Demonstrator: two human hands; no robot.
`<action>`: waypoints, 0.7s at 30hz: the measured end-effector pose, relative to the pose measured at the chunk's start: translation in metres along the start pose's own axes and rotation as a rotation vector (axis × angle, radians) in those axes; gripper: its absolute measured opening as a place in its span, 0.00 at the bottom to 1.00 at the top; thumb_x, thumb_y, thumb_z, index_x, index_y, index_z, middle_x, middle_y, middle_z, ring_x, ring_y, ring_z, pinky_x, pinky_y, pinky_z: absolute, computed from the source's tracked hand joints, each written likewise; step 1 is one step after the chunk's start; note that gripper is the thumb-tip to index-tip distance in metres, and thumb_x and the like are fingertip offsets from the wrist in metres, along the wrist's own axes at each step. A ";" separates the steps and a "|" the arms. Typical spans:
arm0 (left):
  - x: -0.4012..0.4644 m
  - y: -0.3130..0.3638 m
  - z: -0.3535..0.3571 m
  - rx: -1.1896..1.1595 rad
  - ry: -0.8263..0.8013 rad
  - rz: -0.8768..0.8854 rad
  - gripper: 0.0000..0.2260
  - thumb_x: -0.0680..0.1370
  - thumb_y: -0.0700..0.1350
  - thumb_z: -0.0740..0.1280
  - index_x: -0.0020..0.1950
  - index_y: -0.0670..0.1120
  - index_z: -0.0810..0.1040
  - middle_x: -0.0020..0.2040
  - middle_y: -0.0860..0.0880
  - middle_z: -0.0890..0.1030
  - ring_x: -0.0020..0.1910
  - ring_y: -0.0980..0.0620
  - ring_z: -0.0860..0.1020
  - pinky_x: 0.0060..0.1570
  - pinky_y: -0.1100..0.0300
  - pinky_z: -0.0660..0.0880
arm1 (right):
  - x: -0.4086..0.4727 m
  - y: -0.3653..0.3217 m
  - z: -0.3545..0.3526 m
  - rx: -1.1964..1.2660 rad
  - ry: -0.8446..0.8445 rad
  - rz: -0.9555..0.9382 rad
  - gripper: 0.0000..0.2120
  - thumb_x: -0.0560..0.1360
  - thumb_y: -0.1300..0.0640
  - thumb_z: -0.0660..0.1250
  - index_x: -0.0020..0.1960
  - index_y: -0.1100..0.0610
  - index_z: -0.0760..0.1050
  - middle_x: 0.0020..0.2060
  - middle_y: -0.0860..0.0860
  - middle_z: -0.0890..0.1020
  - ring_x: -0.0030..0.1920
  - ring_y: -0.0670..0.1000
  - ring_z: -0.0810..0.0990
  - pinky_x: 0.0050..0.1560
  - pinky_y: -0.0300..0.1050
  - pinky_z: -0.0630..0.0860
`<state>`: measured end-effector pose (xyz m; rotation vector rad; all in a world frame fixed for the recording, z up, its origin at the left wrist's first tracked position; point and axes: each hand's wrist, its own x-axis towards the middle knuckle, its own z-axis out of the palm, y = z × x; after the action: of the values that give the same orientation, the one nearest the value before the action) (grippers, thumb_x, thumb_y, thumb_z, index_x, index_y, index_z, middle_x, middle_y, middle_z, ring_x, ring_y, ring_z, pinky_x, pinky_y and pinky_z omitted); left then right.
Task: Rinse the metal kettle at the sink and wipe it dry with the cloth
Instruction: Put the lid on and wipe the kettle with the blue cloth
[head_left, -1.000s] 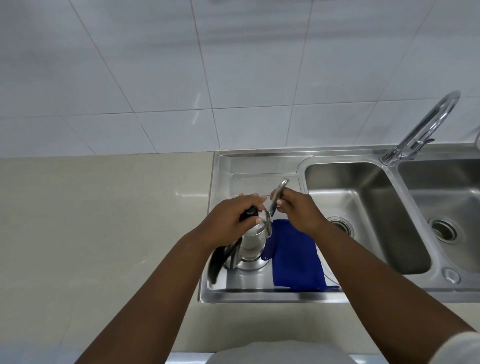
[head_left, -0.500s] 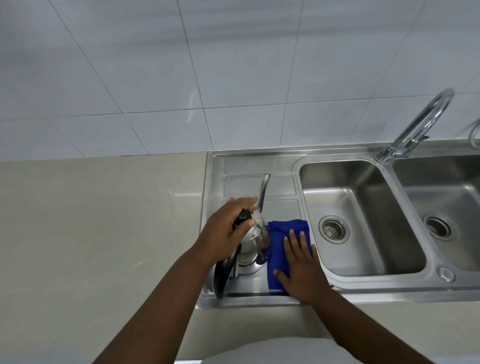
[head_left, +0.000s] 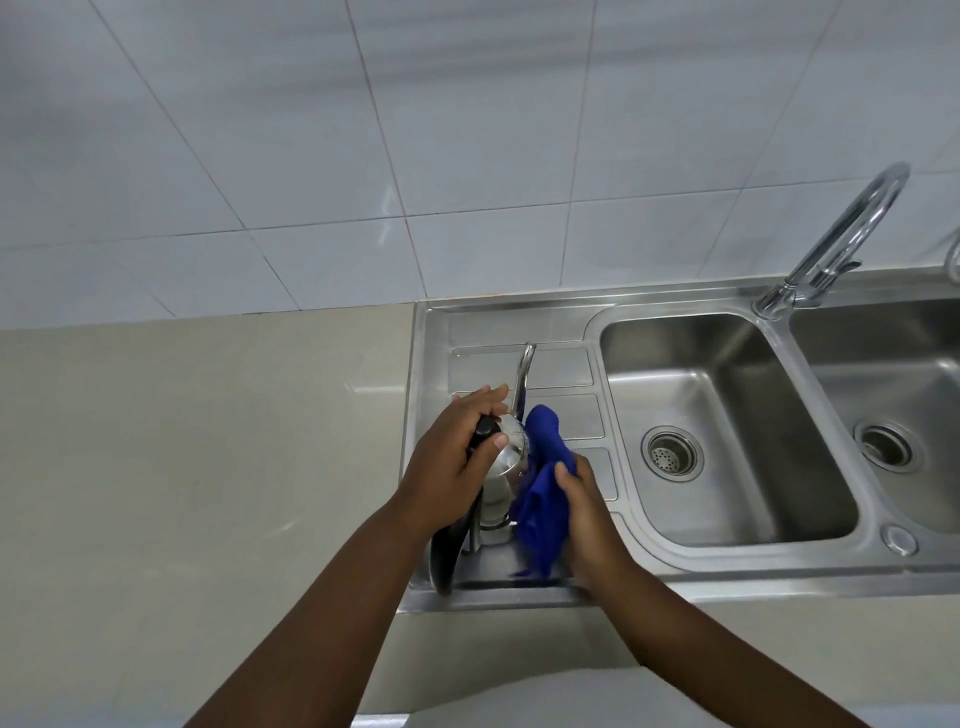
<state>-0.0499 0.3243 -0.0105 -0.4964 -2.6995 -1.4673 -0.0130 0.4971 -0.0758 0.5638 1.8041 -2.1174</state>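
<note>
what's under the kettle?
The kettle stands on the sink's steel drainboard. Its base is partly covered by the left hand and the blue cloth, so full contact isn't visible.
</note>
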 end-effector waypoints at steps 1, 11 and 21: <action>0.000 0.001 0.000 0.006 0.001 0.000 0.19 0.80 0.48 0.61 0.70 0.47 0.70 0.70 0.58 0.72 0.71 0.61 0.67 0.71 0.47 0.66 | 0.000 -0.004 0.007 -0.005 -0.032 -0.047 0.21 0.76 0.39 0.61 0.68 0.41 0.70 0.63 0.52 0.80 0.62 0.56 0.79 0.66 0.59 0.73; -0.002 0.004 0.003 -0.032 0.044 0.002 0.22 0.82 0.52 0.52 0.76 0.48 0.63 0.72 0.56 0.69 0.71 0.59 0.68 0.71 0.57 0.66 | -0.011 0.027 0.016 -0.377 -0.050 -0.380 0.24 0.79 0.37 0.47 0.74 0.28 0.46 0.79 0.42 0.54 0.78 0.46 0.58 0.77 0.54 0.60; -0.005 0.003 0.013 -0.064 0.161 -0.025 0.20 0.82 0.50 0.53 0.73 0.46 0.68 0.68 0.57 0.73 0.68 0.59 0.71 0.69 0.50 0.69 | -0.017 -0.004 0.050 -0.325 0.074 -0.402 0.27 0.81 0.41 0.46 0.79 0.44 0.51 0.79 0.40 0.53 0.78 0.38 0.47 0.78 0.43 0.48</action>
<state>-0.0429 0.3352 -0.0162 -0.3322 -2.5514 -1.5330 -0.0055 0.4482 -0.0573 0.2111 2.4076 -1.9827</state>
